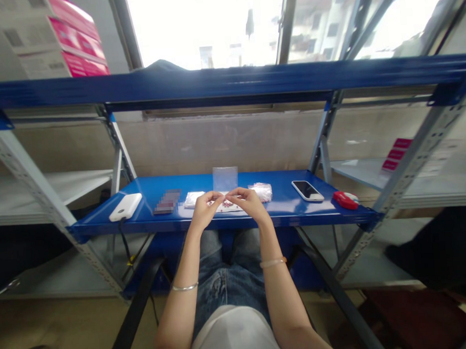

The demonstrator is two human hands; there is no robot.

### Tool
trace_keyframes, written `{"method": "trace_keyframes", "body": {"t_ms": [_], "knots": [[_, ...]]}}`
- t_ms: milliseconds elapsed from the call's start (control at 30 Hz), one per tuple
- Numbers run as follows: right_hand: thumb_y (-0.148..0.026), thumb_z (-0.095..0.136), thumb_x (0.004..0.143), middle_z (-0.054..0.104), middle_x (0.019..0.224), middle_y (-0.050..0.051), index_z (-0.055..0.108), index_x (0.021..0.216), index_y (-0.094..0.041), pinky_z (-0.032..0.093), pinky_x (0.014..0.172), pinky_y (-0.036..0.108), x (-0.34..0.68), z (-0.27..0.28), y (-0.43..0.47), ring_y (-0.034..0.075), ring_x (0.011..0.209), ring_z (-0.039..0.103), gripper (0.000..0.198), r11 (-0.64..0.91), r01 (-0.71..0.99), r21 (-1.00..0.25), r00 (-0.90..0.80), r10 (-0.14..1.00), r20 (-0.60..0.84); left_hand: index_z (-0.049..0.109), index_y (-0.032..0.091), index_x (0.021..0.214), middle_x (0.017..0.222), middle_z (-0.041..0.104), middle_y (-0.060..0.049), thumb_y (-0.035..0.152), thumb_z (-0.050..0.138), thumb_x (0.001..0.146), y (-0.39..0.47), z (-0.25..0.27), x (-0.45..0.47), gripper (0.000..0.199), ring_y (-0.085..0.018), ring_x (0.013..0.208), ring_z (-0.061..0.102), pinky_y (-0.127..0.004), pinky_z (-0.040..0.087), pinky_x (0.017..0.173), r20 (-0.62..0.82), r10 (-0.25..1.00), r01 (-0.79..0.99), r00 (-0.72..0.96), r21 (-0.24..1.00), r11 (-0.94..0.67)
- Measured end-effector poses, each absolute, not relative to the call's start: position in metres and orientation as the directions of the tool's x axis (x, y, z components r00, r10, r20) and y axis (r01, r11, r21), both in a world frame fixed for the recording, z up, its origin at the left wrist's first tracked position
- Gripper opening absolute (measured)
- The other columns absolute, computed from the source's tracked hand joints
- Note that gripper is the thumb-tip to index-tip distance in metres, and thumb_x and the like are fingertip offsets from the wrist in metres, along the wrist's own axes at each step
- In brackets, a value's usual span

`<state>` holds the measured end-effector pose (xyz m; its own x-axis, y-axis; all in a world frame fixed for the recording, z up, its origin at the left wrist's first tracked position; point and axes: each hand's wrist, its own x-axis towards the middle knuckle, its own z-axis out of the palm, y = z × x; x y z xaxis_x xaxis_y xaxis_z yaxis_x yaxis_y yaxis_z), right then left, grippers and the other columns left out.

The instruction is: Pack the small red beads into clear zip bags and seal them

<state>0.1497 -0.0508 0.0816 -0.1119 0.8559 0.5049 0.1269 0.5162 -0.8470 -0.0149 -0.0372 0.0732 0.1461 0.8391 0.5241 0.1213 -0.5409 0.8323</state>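
Note:
My left hand (204,207) and my right hand (249,201) meet over the middle of a blue metal shelf (290,205). Both pinch the lower edge of a small clear plastic bag (225,178) that stands upright between the fingertips. Under my hands lies a flat packet with small reddish pieces (227,207). A white packet (193,199) lies just left of my left hand, and a clear bag of small items (262,191) lies just right of my right hand.
A white power bank (125,206) with a cable and a dark blurred item (167,201) lie at the left of the shelf. A phone (307,190) and a red object (345,199) lie at the right. Pink-and-white boxes (57,38) sit upper left.

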Motion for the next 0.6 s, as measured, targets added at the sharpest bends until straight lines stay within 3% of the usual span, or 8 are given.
{"method": "trace_keyframes", "body": {"t_ms": [267,433,600], "knots": [[-0.042,0.069,0.068,0.067,0.074,0.004,0.068,0.072,-0.017,0.049,0.065,0.029,0.148,0.08,-0.045,0.016,0.071,0.06,0.026,0.526,0.137,-0.839,0.019,0.846,0.533,0.068,0.015,0.077,0.076,0.07,-0.005,0.042,0.063,0.074,-0.04,0.077,-0.016,0.028,-0.018,0.074,0.063,-0.028,0.047,0.072,0.531,0.846,0.109,0.054,0.839,-0.534],[-0.046,0.069,0.065,0.067,0.074,0.004,0.069,0.08,-0.016,0.046,0.057,0.025,0.135,0.077,-0.042,0.014,0.065,0.058,0.033,0.466,-0.013,-0.885,0.03,0.885,0.465,0.067,0.016,0.076,0.078,0.07,-0.005,0.044,0.06,0.076,-0.042,0.079,-0.016,0.028,-0.018,0.076,0.063,-0.028,0.047,0.073,0.573,0.819,0.112,-0.007,0.815,-0.569],[-0.045,0.07,0.063,0.068,0.078,0.004,0.067,0.076,-0.017,0.046,0.062,0.025,0.112,0.074,-0.039,0.015,0.071,0.06,0.031,0.42,-0.172,-0.891,0.098,0.907,0.409,0.065,0.017,0.076,0.073,0.067,-0.003,0.044,0.061,0.075,-0.041,0.077,-0.011,0.028,-0.017,0.07,0.062,-0.027,0.048,0.069,0.584,0.806,0.069,-0.091,0.811,-0.58]]}}
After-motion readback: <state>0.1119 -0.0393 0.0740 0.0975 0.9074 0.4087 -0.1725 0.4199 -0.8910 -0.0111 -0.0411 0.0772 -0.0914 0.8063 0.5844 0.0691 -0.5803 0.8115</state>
